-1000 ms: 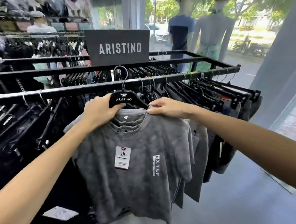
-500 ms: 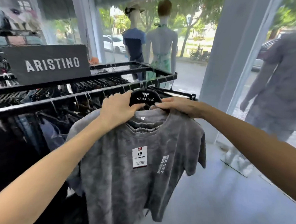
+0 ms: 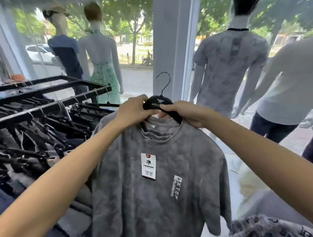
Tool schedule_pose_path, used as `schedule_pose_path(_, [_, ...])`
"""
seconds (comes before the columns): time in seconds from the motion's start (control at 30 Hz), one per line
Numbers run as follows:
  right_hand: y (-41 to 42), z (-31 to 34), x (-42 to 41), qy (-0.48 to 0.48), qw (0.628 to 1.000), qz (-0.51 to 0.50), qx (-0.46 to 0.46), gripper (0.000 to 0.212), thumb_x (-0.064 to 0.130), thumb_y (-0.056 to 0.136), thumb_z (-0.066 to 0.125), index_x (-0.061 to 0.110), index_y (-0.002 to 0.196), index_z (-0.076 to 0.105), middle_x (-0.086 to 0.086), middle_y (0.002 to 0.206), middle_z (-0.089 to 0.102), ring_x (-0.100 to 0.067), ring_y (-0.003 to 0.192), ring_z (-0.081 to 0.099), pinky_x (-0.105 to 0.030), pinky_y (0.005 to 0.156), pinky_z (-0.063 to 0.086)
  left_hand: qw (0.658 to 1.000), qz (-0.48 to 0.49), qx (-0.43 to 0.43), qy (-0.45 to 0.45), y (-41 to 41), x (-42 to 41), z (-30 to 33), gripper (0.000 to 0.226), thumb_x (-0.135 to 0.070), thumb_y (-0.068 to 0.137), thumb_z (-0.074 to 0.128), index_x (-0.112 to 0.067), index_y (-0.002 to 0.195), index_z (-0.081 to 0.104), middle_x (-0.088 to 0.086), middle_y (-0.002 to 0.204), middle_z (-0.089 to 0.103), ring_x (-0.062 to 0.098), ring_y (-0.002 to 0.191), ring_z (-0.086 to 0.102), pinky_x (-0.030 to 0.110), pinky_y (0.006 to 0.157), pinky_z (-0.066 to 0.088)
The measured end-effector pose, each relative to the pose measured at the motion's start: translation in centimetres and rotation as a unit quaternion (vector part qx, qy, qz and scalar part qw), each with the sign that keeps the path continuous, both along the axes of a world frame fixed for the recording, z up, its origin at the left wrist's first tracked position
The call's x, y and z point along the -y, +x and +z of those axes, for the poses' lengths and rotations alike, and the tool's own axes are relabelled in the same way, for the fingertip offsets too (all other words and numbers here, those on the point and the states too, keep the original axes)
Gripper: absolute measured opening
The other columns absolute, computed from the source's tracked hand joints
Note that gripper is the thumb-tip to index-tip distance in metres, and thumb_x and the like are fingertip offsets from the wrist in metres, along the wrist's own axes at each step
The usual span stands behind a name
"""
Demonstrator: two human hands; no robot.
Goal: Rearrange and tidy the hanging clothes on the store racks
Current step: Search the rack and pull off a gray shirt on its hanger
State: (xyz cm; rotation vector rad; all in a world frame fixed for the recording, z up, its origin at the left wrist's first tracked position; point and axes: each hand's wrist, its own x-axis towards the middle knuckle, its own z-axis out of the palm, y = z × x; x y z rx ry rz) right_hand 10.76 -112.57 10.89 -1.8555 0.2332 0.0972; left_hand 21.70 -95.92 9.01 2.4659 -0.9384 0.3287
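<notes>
The fingers (image 3: 134,115) of the left hand (image 3: 132,111) are curled over the left shoulder of the black hanger (image 3: 159,104), and the fingers of the right hand (image 3: 184,112) are wrapped round its right arm, so the hanger is gripped from both sides at once. Its wire hook (image 3: 164,84) stands free in the air, caught on nothing. Below the grip the grey t-shirt (image 3: 159,182) is carried clear of the rack (image 3: 49,91), hanging full length with its white price tag (image 3: 148,166) facing out and a second grey garment (image 3: 157,135) tucked inside the collar. The shirt is held out in front of the window pillar (image 3: 172,46), to the right of the rack's end.

As a judgement of progress: one garment is off the rail and in transit, nothing more can be counted as done. The dark clothes (image 3: 32,129) on the rack look bunched and uneven, though that part of the view is blurred and the order there cannot be read with confidence. A patterned grey garment (image 3: 273,233) is glimpsed at the lower right; whether it hangs on another rack cannot be told. The mannequins (image 3: 229,58) stand by the glass, well apart from the work. Left to do, it seems: a place must be found for this shirt, the hook set on a rail, and the crowded hangers spaced out.
</notes>
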Motion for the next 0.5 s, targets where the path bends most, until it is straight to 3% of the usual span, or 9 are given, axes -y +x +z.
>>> schedule_pose_path(0.1, [0.0,-1.3,2.4,0.025,0.994,-0.104,0.01,0.029,0.034,0.097,0.061,0.006,0.094,0.07,-0.003,0.079,0.072,-0.014,0.065,0.066,-0.029,0.072,0.057,1.0,-0.015,-0.02,-0.013,0.9,4.3,-0.5,0.057,-0.059,0.07,0.073,-0.018,0.108,0.057,0.002,0.102,0.062,0.022,0.096,0.059,0.036,0.076,0.048])
schedule_pose_path(0.2, [0.7,-2.7,4.7,0.085,0.974,-0.21,0.017,0.018,0.026,0.097,0.061,0.008,0.098,0.066,-0.001,0.075,0.07,-0.017,0.066,0.063,-0.039,0.082,0.055,0.998,-0.033,-0.049,-0.019,1.4,8.0,-1.4,0.048,-0.043,0.08,0.067,-0.011,0.114,0.056,0.01,0.112,0.059,0.029,0.104,0.058,0.039,0.084,0.049])
schedule_pose_path(0.27, [1.0,-3.1,5.7,0.128,0.953,-0.273,0.032,0.011,0.019,0.098,0.059,0.009,0.098,0.063,-0.003,0.074,0.065,-0.015,0.056,0.06,-0.031,0.065,0.057,0.991,-0.086,-0.105,0.012,0.8,9.9,-2.1,0.034,-0.045,0.088,0.06,-0.016,0.104,0.055,0.005,0.101,0.062,0.025,0.095,0.061,0.032,0.075,0.046])
schedule_pose_path(0.33, [1.5,-3.3,6.5,0.161,0.931,-0.324,0.037,0.015,0.014,0.099,0.055,0.009,0.087,0.06,-0.003,0.07,0.058,-0.013,0.044,0.055,-0.021,0.044,0.051,0.959,-0.175,-0.222,0.035,0.2,11.2,-2.8,0.037,-0.058,0.091,0.052,-0.022,0.094,0.055,0.0,0.092,0.064,0.018,0.084,0.064,0.029,0.067,0.049])
schedule_pose_path(0.37, [1.7,-3.2,6.6,0.158,0.922,-0.351,0.037,0.021,0.014,0.1,0.052,0.01,0.081,0.059,-0.003,0.066,0.056,-0.012,0.041,0.053,-0.018,0.039,0.046,0.926,-0.215,-0.308,0.036,0.0,11.7,-3.1,0.043,-0.065,0.09,0.048,-0.024,0.095,0.057,0.0,0.096,0.066,0.018,0.084,0.067,0.031,0.067,0.054])
schedule_pose_path(0.43, [2.4,-3.1,7.1,0.149,0.901,-0.404,0.042,0.027,0.012,0.099,0.049,0.012,0.073,0.056,-0.002,0.062,0.053,-0.014,0.046,0.051,-0.019,0.041,0.044,0.868,-0.271,-0.412,0.054,0.0,13.0,-3.1,0.054,-0.072,0.087,0.043,-0.026,0.11,0.06,0.004,0.109,0.066,0.021,0.089,0.069,0.036,0.072,0.058])
schedule_pose_path(0.5, [2.7,-2.7,7.7,0.145,0.88,-0.448,0.063,0.021,0.005,0.087,0.052,0.01,0.067,0.053,-0.008,0.061,0.047,-0.02,0.051,0.044,-0.026,0.052,0.041,0.856,-0.308,-0.405,0.091,0.3,14.5,-2.6,0.058,-0.074,0.084,0.046,-0.026,0.115,0.061,0.001,0.115,0.063,0.02,0.093,0.068,0.037,0.078,0.059])
